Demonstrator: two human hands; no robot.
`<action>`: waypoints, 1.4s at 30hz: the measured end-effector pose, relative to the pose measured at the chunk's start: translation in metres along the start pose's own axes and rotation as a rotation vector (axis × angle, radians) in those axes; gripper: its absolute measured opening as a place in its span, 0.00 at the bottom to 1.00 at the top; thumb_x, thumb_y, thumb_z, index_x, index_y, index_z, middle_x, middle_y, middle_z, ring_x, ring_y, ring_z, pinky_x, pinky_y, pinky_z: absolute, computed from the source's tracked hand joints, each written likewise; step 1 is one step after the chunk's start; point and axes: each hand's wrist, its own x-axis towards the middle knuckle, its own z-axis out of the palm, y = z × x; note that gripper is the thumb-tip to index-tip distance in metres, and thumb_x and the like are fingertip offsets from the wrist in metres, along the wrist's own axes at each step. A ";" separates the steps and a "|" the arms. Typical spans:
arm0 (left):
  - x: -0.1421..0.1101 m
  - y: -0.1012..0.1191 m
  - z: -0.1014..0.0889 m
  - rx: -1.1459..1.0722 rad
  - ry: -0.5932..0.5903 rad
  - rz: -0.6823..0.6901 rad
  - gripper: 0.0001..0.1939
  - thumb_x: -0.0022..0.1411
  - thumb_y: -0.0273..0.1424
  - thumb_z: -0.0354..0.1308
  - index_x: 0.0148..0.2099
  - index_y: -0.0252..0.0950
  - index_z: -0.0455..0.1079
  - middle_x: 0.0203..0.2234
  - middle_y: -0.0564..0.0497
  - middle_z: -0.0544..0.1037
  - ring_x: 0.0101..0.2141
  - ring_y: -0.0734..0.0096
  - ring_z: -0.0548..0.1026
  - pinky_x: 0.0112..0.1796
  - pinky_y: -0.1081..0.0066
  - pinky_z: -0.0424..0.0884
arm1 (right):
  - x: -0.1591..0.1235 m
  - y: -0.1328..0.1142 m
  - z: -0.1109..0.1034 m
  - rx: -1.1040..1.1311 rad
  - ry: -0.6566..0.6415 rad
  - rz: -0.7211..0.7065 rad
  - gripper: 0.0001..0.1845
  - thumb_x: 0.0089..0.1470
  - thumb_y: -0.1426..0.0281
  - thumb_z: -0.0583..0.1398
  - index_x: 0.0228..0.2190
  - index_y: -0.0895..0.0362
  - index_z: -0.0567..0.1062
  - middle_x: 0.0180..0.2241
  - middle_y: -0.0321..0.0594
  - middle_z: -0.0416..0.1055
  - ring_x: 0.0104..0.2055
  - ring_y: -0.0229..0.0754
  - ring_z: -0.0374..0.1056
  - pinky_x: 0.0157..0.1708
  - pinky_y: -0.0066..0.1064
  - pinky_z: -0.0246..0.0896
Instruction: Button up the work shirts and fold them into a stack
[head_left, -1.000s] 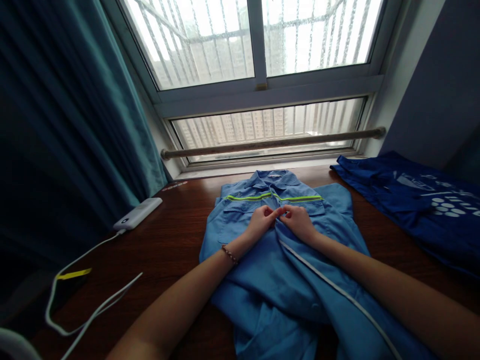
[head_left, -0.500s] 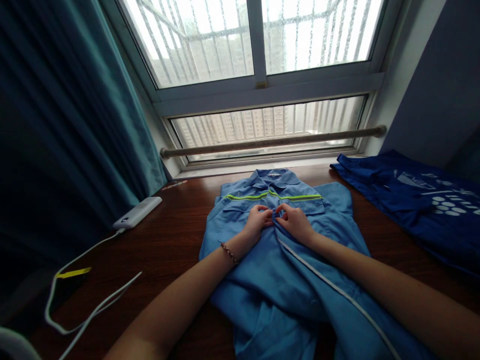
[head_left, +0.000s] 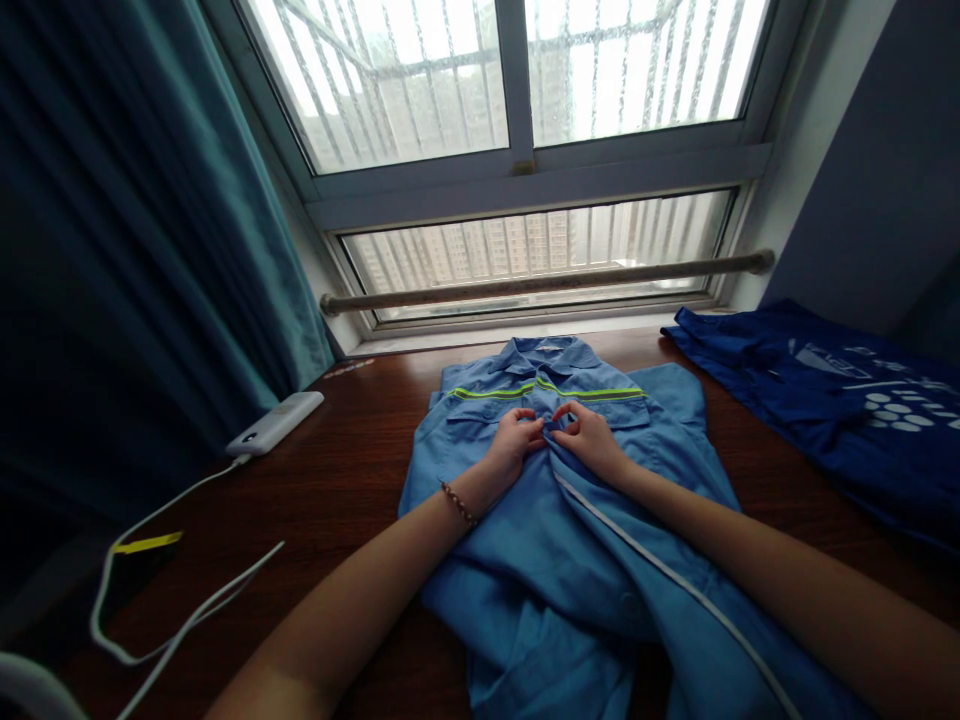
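A light-blue work jacket [head_left: 540,560] lies front up, its collar toward the window and a yellow-green and grey stripe across the chest. At the front opening, just below the stripe, my left hand [head_left: 517,438] pinches the jacket's edge. My right hand [head_left: 589,440] grips the other side of the opening close by, thumb and forefinger bent together. The fingertips of both hands nearly meet, and the small part between them is too hidden to make out. Below my right hand, the front flap hangs folded over, showing a white edge line.
A dark-blue printed cloth [head_left: 840,420] covers the right of the brown wooden surface [head_left: 345,480]. On the left are a white power bank [head_left: 276,424] with a white cable [head_left: 187,625] and a yellow strip [head_left: 148,544]. A teal curtain [head_left: 225,230] and a barred window stand behind.
Both hands stay at the same spot on the jacket's front opening. Only the fingers of my right hand shift slightly.
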 end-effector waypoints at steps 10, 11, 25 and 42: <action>0.002 -0.004 0.001 -0.012 0.015 0.065 0.12 0.52 0.21 0.57 0.37 0.33 0.57 0.22 0.53 0.70 0.21 0.77 0.71 0.25 0.76 0.69 | -0.002 -0.003 0.001 -0.039 0.147 -0.171 0.05 0.45 0.71 0.60 0.28 0.59 0.72 0.29 0.38 0.69 0.27 0.35 0.64 0.29 0.26 0.59; 0.002 -0.005 0.001 -0.035 0.011 0.076 0.12 0.52 0.21 0.57 0.37 0.33 0.57 0.22 0.53 0.70 0.21 0.77 0.71 0.25 0.75 0.70 | -0.002 -0.003 0.001 -0.025 0.145 -0.171 0.04 0.46 0.71 0.60 0.28 0.59 0.73 0.29 0.38 0.69 0.28 0.35 0.65 0.29 0.26 0.59; 0.000 -0.002 0.000 -0.141 -0.051 0.108 0.17 0.46 0.16 0.58 0.36 0.33 0.57 0.23 0.54 0.70 0.22 0.77 0.72 0.27 0.75 0.71 | 0.002 0.004 -0.001 0.021 0.162 -0.144 0.07 0.47 0.70 0.59 0.29 0.58 0.77 0.28 0.39 0.72 0.28 0.37 0.67 0.30 0.28 0.61; -0.001 0.001 -0.006 -0.004 -0.211 0.154 0.22 0.42 0.22 0.64 0.44 0.33 0.70 0.22 0.54 0.73 0.24 0.77 0.72 0.31 0.75 0.70 | 0.002 0.010 0.001 0.094 0.149 -0.133 0.10 0.47 0.69 0.58 0.32 0.58 0.77 0.32 0.42 0.72 0.31 0.38 0.67 0.32 0.29 0.63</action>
